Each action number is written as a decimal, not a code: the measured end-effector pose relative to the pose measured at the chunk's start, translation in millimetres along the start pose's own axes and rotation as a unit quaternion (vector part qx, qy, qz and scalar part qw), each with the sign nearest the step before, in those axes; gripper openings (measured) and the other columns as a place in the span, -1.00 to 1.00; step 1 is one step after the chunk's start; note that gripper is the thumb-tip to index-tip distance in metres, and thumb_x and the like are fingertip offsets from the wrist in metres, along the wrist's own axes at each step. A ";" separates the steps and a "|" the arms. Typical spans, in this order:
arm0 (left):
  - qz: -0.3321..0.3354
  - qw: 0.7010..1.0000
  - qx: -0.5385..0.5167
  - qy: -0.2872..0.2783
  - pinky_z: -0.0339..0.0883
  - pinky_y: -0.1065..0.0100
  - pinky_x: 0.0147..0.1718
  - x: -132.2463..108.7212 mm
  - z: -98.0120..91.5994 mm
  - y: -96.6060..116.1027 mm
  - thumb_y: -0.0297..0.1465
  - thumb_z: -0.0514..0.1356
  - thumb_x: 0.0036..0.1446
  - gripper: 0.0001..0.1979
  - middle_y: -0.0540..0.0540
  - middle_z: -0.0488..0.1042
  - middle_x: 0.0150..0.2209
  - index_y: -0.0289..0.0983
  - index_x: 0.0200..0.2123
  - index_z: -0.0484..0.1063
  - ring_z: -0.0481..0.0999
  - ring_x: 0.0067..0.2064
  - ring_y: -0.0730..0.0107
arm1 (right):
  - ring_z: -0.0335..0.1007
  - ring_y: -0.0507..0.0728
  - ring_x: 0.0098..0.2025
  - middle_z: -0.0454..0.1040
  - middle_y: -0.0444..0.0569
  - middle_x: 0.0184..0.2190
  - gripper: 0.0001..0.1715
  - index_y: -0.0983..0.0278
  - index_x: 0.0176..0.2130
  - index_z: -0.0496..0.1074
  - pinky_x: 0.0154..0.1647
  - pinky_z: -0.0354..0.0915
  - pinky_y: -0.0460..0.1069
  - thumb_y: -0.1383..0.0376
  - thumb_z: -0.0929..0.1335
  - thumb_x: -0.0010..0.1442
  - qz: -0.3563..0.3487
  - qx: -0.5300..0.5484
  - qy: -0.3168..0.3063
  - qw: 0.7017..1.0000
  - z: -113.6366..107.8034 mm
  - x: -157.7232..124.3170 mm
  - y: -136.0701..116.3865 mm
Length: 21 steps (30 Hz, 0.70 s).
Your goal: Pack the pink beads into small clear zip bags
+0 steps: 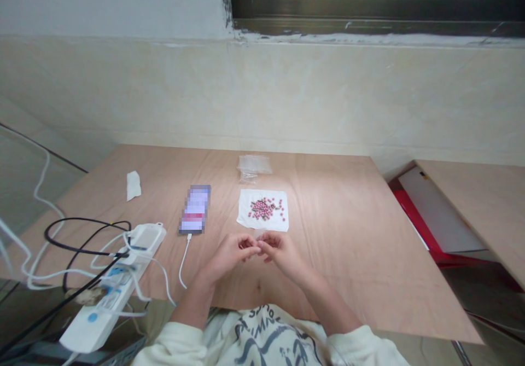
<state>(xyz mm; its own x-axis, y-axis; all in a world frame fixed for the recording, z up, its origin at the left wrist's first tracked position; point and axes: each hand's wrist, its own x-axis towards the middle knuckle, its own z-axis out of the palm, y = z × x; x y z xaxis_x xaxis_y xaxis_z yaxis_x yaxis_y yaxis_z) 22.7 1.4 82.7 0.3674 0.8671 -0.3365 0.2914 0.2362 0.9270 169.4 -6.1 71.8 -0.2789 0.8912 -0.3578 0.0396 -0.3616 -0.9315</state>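
My left hand and my right hand meet fingertip to fingertip just above the wooden table, near its front edge. Both have the fingers curled into a pinch; what they pinch is too small to make out. Just beyond them lies a white sheet with a heap of several small pink beads on it. A clear plastic bag lies further back.
A phone on a white charging cable lies left of the sheet. A white power strip with black and white cords hangs over the table's left front corner. A crumpled white tissue lies at the far left. A red and white object stands beside the table at right.
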 end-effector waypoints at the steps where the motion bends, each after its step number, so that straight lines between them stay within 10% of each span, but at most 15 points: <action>1: 0.005 1.000 -0.008 -0.012 0.12 0.51 -0.58 -0.5 -0.6 0.6 -0.35 0.14 -0.09 -0.83 0.04 0.32 -0.62 -0.37 -0.52 0.39 0.26 -0.57 0.57 | 0.32 -0.01 -0.52 0.38 -0.09 -0.55 -0.73 0.34 -0.47 0.33 -0.60 0.20 -0.13 0.15 0.31 -0.08 0.003 0.010 0.003 1.000 -0.6 0.2 1.1; 21: -0.017 0.997 -0.063 -0.029 0.26 0.44 -0.47 -2.2 -1.9 -8.5 -0.33 0.16 -0.11 -0.81 0.00 0.37 -0.55 -0.38 -0.47 0.36 0.37 -0.50 0.51 | 0.39 0.02 -0.50 0.44 -0.08 -0.54 -0.72 0.35 -0.49 0.36 -0.53 0.25 -0.11 0.17 0.36 -0.17 0.017 0.089 0.009 0.996 2.4 -0.7 3.6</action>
<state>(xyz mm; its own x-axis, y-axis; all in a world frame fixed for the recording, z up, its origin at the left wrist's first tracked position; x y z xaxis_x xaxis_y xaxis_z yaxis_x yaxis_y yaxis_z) 17.7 -1.7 75.9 0.4108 0.8318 -0.3733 0.1924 0.3211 0.9273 167.4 -8.7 68.8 -0.2621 0.8817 -0.3924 -0.1216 -0.4336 -0.8929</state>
